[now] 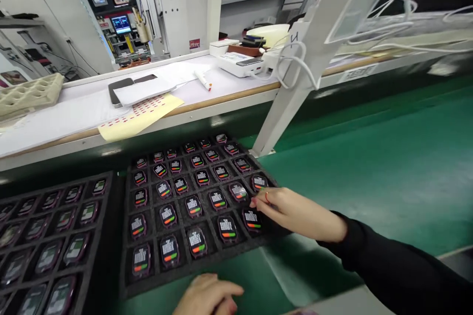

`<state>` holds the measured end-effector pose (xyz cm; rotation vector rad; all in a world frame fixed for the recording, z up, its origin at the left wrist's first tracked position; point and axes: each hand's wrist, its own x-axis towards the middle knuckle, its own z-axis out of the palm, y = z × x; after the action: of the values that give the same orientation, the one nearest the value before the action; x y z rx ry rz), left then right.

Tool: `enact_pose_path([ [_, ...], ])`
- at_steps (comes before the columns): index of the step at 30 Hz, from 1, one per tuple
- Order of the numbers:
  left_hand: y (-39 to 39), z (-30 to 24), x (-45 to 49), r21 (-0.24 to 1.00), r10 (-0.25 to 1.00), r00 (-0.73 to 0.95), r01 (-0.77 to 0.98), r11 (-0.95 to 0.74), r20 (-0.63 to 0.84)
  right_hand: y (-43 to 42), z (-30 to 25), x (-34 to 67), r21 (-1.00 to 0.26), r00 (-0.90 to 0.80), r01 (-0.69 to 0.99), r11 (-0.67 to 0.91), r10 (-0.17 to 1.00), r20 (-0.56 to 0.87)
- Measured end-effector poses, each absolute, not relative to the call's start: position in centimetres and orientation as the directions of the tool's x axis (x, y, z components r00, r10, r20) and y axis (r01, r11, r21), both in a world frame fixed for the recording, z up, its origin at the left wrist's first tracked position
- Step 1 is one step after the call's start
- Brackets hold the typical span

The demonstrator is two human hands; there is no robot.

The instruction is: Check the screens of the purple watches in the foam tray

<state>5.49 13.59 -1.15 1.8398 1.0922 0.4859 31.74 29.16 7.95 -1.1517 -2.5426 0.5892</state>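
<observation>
A black foam tray [127, 236] lies on the green belt [369, 172], its pockets filled with several small smartwatch bodies whose screens are lit, such as one watch [227, 227]. My right hand [295, 212] rests at the tray's right edge, fingers curled and pinched on the rim beside a watch [252, 219]. My left hand [207, 298] lies at the tray's near edge at the bottom of the view, fingers bent against the foam; what they grip is hidden.
A second black tray [48, 241] of watches sits to the left. Behind the belt runs a white bench [74, 113] with a yellow label sheet [140, 115], papers, a phone, a marker and a slanted white post [295, 74]. Machines stand at the back.
</observation>
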Motion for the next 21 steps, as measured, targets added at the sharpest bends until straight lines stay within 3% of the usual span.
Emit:
enact_pose_path([
  [3,12.1,2.5,3.0,0.829,0.998,0.069,0.558,-0.03,-0.011,28.2,7.1,31.4,-0.448,-0.628,0.659,0.604,0.77,0.115],
  [5,11.2,4.2,1.5,0.777,0.96,-0.271,0.619,0.116,0.073,27.7,6.6,31.2,-0.452,-0.625,0.653,0.608,0.77,0.132],
  [7,10.7,5.0,0.2,0.701,0.868,-0.478,0.665,0.255,0.138,27.4,6.3,31.2,-0.471,-0.626,0.637,0.61,0.766,0.147],
  [10,10.2,4.8,-1.0,0.619,0.84,-0.534,0.694,0.368,0.099,27.2,6.1,31.4,-0.503,-0.628,0.611,0.611,0.761,0.162],
  [14,9.9,3.8,-1.2,0.576,0.872,-0.487,0.728,0.371,0.053,27.0,5.4,32.0,-0.534,-0.623,0.586,0.609,0.76,0.183],
  [21,9.6,0.8,1.7,0.503,0.761,-0.523,0.81,0.302,0.384,24.0,1.1,32.5,-0.625,-0.281,0.428,0.652,0.754,0.594],
])
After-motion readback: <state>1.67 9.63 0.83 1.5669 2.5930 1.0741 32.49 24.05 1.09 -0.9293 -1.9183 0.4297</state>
